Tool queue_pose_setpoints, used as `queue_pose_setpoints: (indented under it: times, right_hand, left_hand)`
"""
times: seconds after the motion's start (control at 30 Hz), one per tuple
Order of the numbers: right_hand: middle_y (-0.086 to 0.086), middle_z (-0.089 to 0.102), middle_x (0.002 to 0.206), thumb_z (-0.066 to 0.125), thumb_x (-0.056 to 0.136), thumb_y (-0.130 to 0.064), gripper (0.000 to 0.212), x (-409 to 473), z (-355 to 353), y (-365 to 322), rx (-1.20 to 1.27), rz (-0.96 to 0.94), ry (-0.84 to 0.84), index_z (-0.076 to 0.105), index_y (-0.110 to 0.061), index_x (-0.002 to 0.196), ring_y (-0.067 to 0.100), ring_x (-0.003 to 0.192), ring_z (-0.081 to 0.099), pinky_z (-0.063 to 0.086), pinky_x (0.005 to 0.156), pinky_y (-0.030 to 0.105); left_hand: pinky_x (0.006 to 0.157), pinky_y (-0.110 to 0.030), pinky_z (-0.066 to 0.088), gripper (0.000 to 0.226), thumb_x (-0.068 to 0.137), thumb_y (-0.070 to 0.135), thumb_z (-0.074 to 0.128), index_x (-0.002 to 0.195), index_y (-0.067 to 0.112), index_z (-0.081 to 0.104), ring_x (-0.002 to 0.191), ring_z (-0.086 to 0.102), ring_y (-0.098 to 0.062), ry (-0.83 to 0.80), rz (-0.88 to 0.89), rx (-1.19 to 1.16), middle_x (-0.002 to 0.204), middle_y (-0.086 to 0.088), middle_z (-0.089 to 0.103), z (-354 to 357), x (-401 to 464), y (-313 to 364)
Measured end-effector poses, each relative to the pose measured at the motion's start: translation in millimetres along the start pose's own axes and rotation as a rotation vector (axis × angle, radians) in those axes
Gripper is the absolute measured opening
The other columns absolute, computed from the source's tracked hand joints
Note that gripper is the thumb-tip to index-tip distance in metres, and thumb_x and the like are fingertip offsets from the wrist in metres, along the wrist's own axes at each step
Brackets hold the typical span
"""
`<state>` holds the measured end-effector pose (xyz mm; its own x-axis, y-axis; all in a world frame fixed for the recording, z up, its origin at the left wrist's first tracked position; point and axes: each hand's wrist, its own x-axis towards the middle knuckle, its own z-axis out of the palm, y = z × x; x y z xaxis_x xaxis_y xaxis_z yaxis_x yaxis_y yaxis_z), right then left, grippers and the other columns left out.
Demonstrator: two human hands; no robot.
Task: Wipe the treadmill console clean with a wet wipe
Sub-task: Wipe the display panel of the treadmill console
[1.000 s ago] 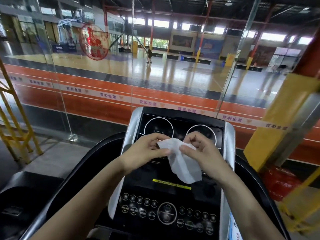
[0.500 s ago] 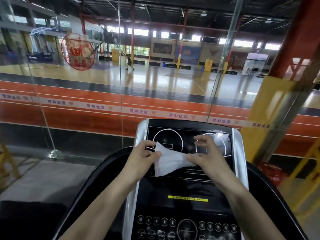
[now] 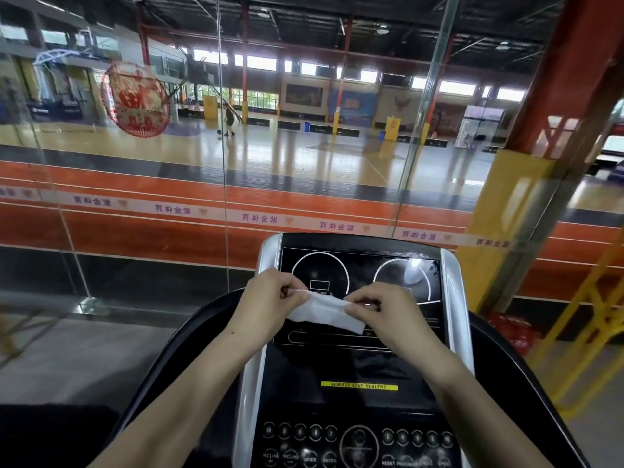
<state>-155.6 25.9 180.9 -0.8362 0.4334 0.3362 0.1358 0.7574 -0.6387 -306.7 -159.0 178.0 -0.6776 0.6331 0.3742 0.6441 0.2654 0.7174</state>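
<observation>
A black treadmill console (image 3: 358, 363) with silver side rails fills the lower middle of the head view. Its upper screen shows two white circles, and rows of round buttons sit at the bottom. A white wet wipe (image 3: 326, 312) is stretched flat between my two hands, just above the lower part of the screen. My left hand (image 3: 270, 304) pinches its left end. My right hand (image 3: 383, 310) pinches its right end. The wipe's lower edge hangs close to the screen; contact cannot be told.
A glass wall (image 3: 223, 184) stands right behind the console, with a sports hall beyond. A yellow and red pillar (image 3: 506, 211) rises at the right, with yellow railing (image 3: 594, 319) and a red container (image 3: 513, 332) beside it. Black curved handrails (image 3: 175, 352) flank the console.
The wipe went from hanging loosely to being pulled out flat and taut between both hands. The view has lifted and shifted, so the console sits lower and further right.
</observation>
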Motion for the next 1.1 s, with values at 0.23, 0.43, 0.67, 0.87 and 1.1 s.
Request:
queue_pose_setpoints:
  times: [0.23,0.43,0.67,0.87,1.1]
  right_hand:
    - [-0.006,0.072,0.082,0.07,0.093,-0.023,0.014,4.3,-3.2,-4.8,0.117,0.114,-0.029,0.069,-0.019,0.079,-0.001,0.069,0.061,0.045,0.07,0.022]
    - [-0.007,0.069,0.076,0.074,0.091,-0.027,0.016,-0.1,13.6,1.6,0.199,0.274,0.07,0.071,-0.018,0.079,0.006,0.069,0.062,0.043,0.061,0.023]
    - [0.004,0.076,0.073,0.082,0.085,-0.036,0.015,-4.2,34.5,0.2,0.25,0.275,0.082,0.074,-0.032,0.098,0.008,0.063,0.069,0.048,0.054,0.019]
    - [-0.008,0.068,0.062,0.075,0.092,-0.04,0.016,-4.5,49.6,1.6,0.195,0.175,0.067,0.075,-0.031,0.079,0.006,0.056,0.053,0.04,0.059,0.031]
    - [0.002,0.057,0.059,0.067,0.098,-0.029,0.029,3.5,55.5,0.2,0.226,0.269,0.086,0.075,-0.012,0.075,0.011,0.057,0.045,0.035,0.056,0.029]
  left_hand:
    - [0.071,-0.019,0.049,0.015,0.094,0.03,0.07,0.079,0.025,0.069,0.082,0.066,0.0,-0.057,-0.086,-0.067,0.086,0.013,0.073,8.8,7.6,-0.4]
    - [0.055,-0.012,0.038,0.019,0.093,0.029,0.074,0.078,0.02,0.067,0.059,0.054,0.001,0.018,-0.153,-0.159,0.069,0.009,0.064,27.9,-1.9,-2.4]
    - [0.059,-0.019,0.044,0.015,0.092,0.026,0.075,0.079,0.023,0.07,0.06,0.057,-0.001,0.041,-0.136,-0.255,0.067,0.012,0.066,36.1,-9.9,-4.8]
    - [0.072,-0.029,0.054,0.01,0.094,0.026,0.075,0.084,0.024,0.073,0.079,0.068,-0.008,0.049,-0.12,-0.279,0.083,0.005,0.074,26.1,-10.5,-7.7]
    - [0.066,-0.017,0.046,0.01,0.096,0.027,0.073,0.087,0.028,0.077,0.067,0.06,0.001,-0.004,-0.034,-0.277,0.073,0.017,0.07,28.5,-15.6,-3.0]
